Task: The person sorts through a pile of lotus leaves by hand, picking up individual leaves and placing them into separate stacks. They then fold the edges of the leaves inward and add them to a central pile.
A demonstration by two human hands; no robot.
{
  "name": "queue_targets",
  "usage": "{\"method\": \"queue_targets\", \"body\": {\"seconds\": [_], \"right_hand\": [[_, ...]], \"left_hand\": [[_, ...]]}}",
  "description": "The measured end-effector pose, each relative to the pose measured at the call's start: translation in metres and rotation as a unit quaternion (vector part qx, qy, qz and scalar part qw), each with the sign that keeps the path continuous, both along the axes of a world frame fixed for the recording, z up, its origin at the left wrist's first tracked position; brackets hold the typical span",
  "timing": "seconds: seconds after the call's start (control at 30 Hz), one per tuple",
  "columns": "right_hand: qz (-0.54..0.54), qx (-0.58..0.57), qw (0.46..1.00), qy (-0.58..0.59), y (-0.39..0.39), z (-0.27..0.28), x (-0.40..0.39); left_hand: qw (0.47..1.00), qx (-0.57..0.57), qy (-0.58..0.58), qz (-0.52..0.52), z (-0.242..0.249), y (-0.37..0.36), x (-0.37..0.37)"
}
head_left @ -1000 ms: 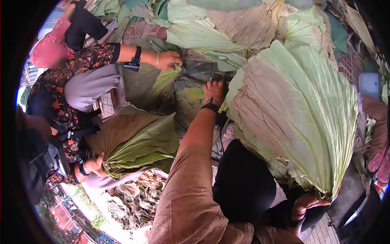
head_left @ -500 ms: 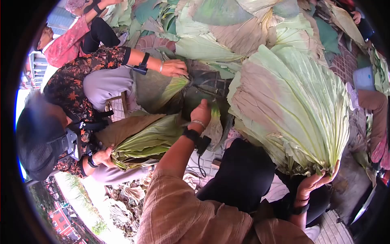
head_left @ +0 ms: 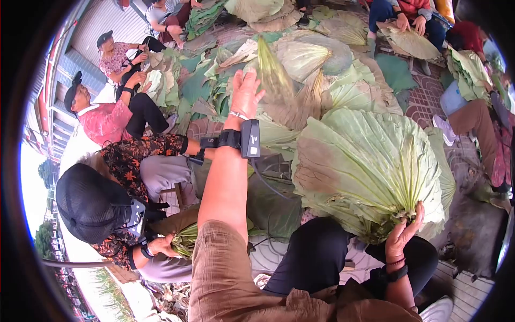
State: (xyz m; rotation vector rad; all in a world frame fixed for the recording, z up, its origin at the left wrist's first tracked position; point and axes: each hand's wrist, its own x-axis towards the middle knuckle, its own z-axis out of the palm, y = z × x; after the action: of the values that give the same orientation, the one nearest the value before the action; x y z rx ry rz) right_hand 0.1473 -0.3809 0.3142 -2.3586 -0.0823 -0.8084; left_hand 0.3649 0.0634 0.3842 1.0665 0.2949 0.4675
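High in the middle of the scene, a folded leaf stands upright beside the left hand, whose fingers are spread wide; whether they grip it or only touch its edge I cannot tell. Half a second ago that hand was low, closed on a leaf down among the pile; a second ago it lay flat on the ground leaves, so the arm has swung up and far, carrying a leaf off the heap. Near and to the right, the right hand is closed around the stems of a big fanned bundle, which rests over the black-trousered knee much as before. A black wrist device sits on the left forearm. On the left, a co-worker in a patterned shirt holds a smaller bundle. Loose leaves cover the far ground, where other people sit sorting.
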Motion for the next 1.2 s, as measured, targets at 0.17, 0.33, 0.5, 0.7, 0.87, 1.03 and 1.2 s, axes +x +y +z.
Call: {"method": "queue_targets", "body": {"seconds": [0.17, 0.33, 0.5, 0.7, 0.87, 1.03, 1.2], "right_hand": [[-0.009, -0.028, 1.000, 0.004, 0.000, 0.007, 0.001], [0.012, -0.024, 0.999, 0.018, 0.000, 0.009, 0.001], [0.010, 0.021, 1.000, 0.011, 0.007, 0.005, 0.002], [0.011, 0.080, 0.997, -0.005, 0.012, 0.000, 0.004], [-0.031, 0.118, 0.992, -0.017, 0.020, -0.005, 0.008], [-0.077, 0.071, 0.994, -0.010, 0.010, -0.013, 0.005], [-0.087, 0.071, 0.993, -0.019, 0.012, -0.015, 0.008]], "left_hand": [[0.951, 0.157, 0.248, -0.093, -0.089, 0.002, -0.046], [0.838, 0.212, 0.473, -0.172, -0.213, -0.021, -0.167], [0.441, 0.736, 0.280, -0.431, -0.351, -0.022, -0.251], [0.600, 0.517, 0.523, -0.314, -0.361, -0.049, -0.263], [0.611, 0.545, 0.540, -0.196, -0.330, -0.068, -0.225], [0.589, 0.663, 0.429, -0.173, -0.352, -0.080, -0.188], [0.537, 0.689, 0.438, -0.212, -0.358, -0.091, -0.177]]}}
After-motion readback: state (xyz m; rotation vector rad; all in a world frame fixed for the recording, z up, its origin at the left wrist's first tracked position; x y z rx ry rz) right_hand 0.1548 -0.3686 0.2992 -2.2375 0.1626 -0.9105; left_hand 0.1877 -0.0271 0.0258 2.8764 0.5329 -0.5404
